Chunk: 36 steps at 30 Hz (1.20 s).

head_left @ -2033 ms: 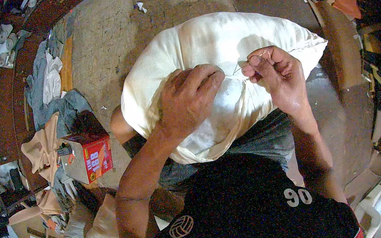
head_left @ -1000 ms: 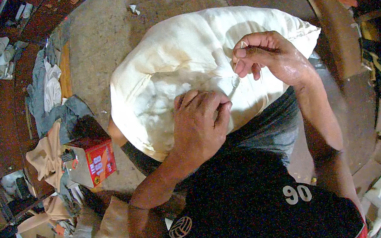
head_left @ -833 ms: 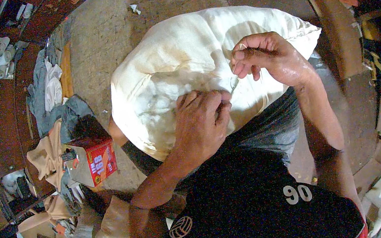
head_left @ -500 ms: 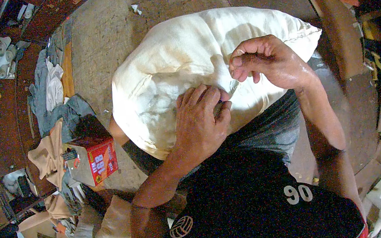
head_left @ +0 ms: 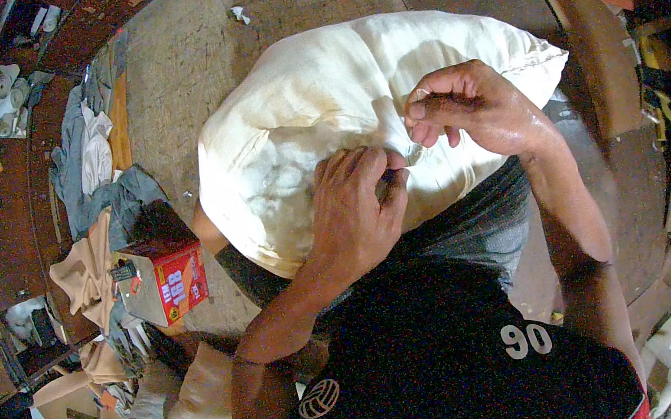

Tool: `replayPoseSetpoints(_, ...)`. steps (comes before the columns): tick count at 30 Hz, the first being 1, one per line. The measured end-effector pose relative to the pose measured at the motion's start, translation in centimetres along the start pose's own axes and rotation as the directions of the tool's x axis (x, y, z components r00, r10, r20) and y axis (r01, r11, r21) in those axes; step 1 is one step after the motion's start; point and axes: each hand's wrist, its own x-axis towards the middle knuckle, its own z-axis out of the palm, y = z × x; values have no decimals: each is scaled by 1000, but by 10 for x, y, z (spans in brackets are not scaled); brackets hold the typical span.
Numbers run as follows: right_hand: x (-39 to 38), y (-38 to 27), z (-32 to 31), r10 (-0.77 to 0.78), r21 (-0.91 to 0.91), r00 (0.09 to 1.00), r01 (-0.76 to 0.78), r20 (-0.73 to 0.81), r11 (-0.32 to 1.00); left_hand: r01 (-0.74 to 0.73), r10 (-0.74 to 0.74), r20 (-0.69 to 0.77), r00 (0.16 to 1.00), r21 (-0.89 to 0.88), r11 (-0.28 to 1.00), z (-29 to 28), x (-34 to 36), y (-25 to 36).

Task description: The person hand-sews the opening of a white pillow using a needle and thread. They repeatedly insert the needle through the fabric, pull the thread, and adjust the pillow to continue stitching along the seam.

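Note:
Across my lap lies a large cream cushion (head_left: 314,72), plump, with a pointed corner at the far right. White fluffy stuffing (head_left: 280,165) shows through a gap in its cover on the left side. My left hand (head_left: 358,210) rests over the edge of this gap, thumb and fingers pinching the cover fabric. Just above the cushion, to the right of the gap, my right hand (head_left: 473,109) is raised with its fingertips drawn together. Whatever those fingertips hold is too small to make out.
A red and silver box-shaped container (head_left: 175,279) stands left of my knee, beside tan cloth (head_left: 86,271) and grey fabric (head_left: 125,212). A white scrap (head_left: 239,16) lies on the floorboard ahead. Cluttered shelves line the left, and assorted items crowd the right side.
Both hands stay nearly in place. The left fingers have curled in a little closer on the fabric edge, and the right hand has shifted only slightly.

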Motion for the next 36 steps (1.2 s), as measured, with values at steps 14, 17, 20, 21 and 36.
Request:
replayPoseSetpoints(14,2,3,8,-27,93,998,31,-50,995,75,-79,-59,995,-71,995,10,8,-6)
replayPoseSetpoints(17,2,12,22,-66,46,965,80,-255,996,30,-38,-111,993,-75,997,14,8,-8)
replayPoseSetpoints(20,4,22,27,-115,21,948,127,-296,992,-12,10,-130,991,-12,1000,17,8,-10)
replayPoseSetpoints(21,5,25,28,-151,-8,942,156,-300,988,-41,44,-143,989,21,999,19,7,-14)
replayPoseSetpoints(36,4,24,21,-240,-366,942,144,-233,919,-472,493,17,870,317,823,10,-10,-13)
